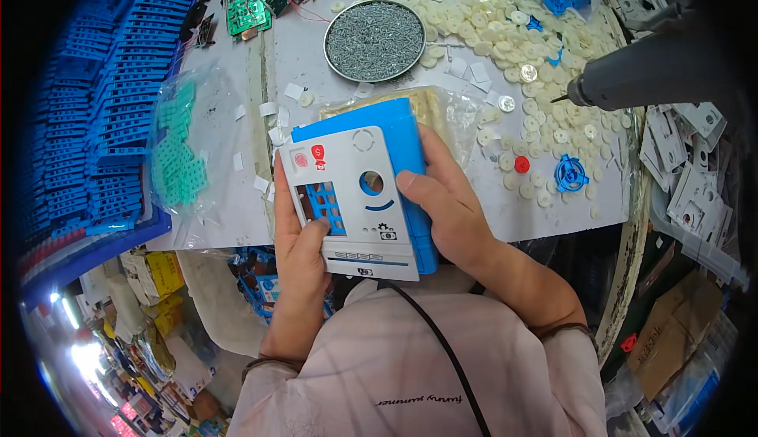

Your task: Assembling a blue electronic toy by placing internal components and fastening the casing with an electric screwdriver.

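Observation:
Between my two hands is a toy safe's white front panel [347, 162], lying over a blue plastic housing [421, 200] that sticks out at its top and right. The panel has a round hole and a rectangular opening, through which a blue grid [328, 204] shows. My left hand [300, 240] is closed round the left edge, its thumb at the corner of the opening. My right hand [450, 204] grips the right edge, thumb on the panel beside the round hole. The fingers underneath are hidden.
A round tray [326, 50] of small screws stands beyond, with many cream plastic discs [482, 22] to its right. An electric screwdriver [632, 78] juts in from the right. Stacked blue parts [103, 113] and a bag of green keypads [180, 157] lie left; white panels [699, 192] fill a bin at right.

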The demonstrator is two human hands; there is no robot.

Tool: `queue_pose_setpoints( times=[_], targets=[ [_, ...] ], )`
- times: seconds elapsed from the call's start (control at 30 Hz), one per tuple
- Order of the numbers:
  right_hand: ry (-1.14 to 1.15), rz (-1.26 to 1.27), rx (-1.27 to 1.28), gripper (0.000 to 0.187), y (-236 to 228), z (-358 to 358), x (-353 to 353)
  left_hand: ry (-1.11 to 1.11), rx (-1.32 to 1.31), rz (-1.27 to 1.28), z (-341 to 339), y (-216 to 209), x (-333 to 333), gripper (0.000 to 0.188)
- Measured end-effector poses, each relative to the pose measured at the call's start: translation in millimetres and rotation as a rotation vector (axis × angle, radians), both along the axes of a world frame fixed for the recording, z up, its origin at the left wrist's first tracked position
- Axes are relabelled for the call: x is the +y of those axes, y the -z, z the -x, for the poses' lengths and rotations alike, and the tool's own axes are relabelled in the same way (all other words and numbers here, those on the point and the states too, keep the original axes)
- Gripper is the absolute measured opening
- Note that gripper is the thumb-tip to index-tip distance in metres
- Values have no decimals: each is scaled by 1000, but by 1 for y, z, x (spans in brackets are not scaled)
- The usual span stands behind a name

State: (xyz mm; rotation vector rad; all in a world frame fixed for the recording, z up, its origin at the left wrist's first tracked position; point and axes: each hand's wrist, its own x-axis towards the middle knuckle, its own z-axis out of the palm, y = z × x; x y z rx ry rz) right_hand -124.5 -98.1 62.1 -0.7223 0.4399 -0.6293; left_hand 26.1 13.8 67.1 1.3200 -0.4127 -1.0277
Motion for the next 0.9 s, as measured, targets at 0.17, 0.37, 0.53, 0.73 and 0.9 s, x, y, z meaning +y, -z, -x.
queue_pose_setpoints(
  times=[0.17, 0.37, 0.53, 0.73, 0.9],
  targets=[
    [-13, -30, 13, 64, 1, 0, 0, -17, -54, 0, 3, -1, -2, 92],
    [25, -18, -21, 52, 2, -2, 3, -34, -220, -2, 4, 3, 0, 88],
    [-11, 61, 42, 63, 7, -1, 3, -27, -280, -35, 1, 6, 3, 92],
    [13, 135, 60, 70, 2, -4, 8, -24, -288, -37, 1, 6, 5, 91],
    [-25, 69, 73, 73, 10, -5, 7, -11, -258, -52, 8, -5, 11, 84]
  ],
)
